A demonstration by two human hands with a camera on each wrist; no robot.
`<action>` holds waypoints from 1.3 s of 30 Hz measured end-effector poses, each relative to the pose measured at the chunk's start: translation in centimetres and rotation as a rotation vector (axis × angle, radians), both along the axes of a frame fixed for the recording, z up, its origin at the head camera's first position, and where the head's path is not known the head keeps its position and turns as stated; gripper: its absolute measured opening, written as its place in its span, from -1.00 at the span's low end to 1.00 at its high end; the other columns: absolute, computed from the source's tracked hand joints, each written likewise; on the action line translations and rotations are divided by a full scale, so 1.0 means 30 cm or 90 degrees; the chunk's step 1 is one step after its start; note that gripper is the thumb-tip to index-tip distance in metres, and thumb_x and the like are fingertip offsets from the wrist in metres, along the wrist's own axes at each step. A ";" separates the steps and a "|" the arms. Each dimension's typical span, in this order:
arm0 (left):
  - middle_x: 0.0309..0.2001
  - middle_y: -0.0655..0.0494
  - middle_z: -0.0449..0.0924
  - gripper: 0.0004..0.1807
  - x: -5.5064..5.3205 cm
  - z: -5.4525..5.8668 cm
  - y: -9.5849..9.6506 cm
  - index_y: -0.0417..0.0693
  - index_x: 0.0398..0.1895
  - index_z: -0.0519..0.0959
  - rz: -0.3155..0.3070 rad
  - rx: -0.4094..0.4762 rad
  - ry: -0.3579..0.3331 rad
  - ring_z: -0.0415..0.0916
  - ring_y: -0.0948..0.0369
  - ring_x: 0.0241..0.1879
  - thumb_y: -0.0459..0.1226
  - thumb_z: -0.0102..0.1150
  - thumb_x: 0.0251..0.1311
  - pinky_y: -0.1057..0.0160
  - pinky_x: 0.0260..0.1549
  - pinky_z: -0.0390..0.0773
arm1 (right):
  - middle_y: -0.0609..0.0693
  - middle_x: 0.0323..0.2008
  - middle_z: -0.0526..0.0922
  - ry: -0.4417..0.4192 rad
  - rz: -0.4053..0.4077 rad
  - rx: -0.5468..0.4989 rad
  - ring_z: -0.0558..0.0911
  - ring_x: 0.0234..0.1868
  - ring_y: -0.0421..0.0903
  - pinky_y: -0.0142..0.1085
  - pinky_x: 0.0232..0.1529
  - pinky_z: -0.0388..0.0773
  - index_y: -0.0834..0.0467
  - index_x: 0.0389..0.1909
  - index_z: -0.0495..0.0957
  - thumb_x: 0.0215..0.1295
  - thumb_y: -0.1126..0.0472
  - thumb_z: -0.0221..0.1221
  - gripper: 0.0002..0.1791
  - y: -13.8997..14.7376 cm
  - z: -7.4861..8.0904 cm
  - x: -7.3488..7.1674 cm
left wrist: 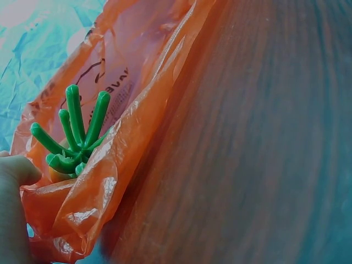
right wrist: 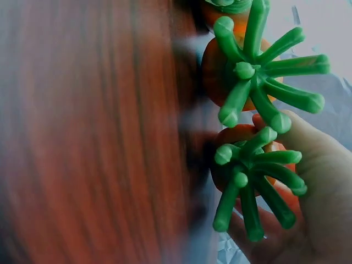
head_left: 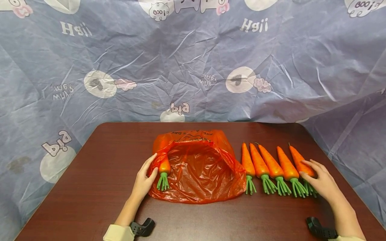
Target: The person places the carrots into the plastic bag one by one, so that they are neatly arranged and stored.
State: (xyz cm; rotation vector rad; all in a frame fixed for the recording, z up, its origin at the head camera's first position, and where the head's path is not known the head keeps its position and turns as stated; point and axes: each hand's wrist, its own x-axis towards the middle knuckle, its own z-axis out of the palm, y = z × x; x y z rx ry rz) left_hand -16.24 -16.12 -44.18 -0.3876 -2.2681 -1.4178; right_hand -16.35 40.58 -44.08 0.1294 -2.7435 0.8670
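An orange plastic bag (head_left: 199,167) lies on its side, its mouth spread wide toward me. Just inside its left part is a carrot (head_left: 164,165) with its green stalks (left wrist: 80,137) facing out. My left hand (head_left: 146,177) holds the bag's left edge beside that carrot, thumb at the rim; its other fingers are mostly hidden in the left wrist view. On the right, my right hand (head_left: 322,180) grips the rightmost carrot (head_left: 298,159), thumb on one side and fingers on the other. That carrot's stalks (right wrist: 256,181) point toward the right wrist camera.
Several more carrots (head_left: 269,164) lie in a row between the bag and my right hand, tips away from me. The leftmost carrot (head_left: 247,160) is right at the bag's edge. A patterned cloth (head_left: 193,67) hangs behind the dark wooden table (head_left: 99,167).
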 end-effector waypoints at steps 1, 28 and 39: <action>0.17 -0.20 0.38 -0.49 0.000 0.000 0.000 -0.24 0.20 0.35 0.000 0.000 0.000 0.28 0.16 0.17 -0.51 0.06 0.12 0.72 0.11 0.12 | 0.50 0.18 0.16 0.000 -0.003 0.001 -0.02 0.34 0.30 0.29 0.21 -0.07 0.38 0.14 0.29 0.24 0.13 0.06 -0.46 0.000 -0.003 0.000; 0.16 -0.22 0.38 -0.49 0.005 -0.004 -0.009 -0.24 0.20 0.35 0.005 0.001 0.010 0.27 0.29 0.17 -0.52 0.06 0.12 0.71 0.11 0.13 | 0.47 0.11 0.25 -0.021 -0.092 0.055 0.22 0.05 0.49 0.27 -0.10 0.16 0.34 0.13 0.34 0.18 0.06 0.14 -0.42 -0.025 0.045 0.016; 0.17 -0.21 0.38 -0.49 0.002 0.001 0.002 -0.26 0.20 0.35 0.004 0.002 0.000 0.28 0.13 0.16 -0.52 0.06 0.12 0.71 0.12 0.12 | 0.42 0.05 0.35 -0.013 -0.130 0.041 0.41 -0.11 0.26 0.16 -0.21 0.27 0.28 0.15 0.37 0.15 -0.03 0.17 -0.37 -0.064 0.131 0.044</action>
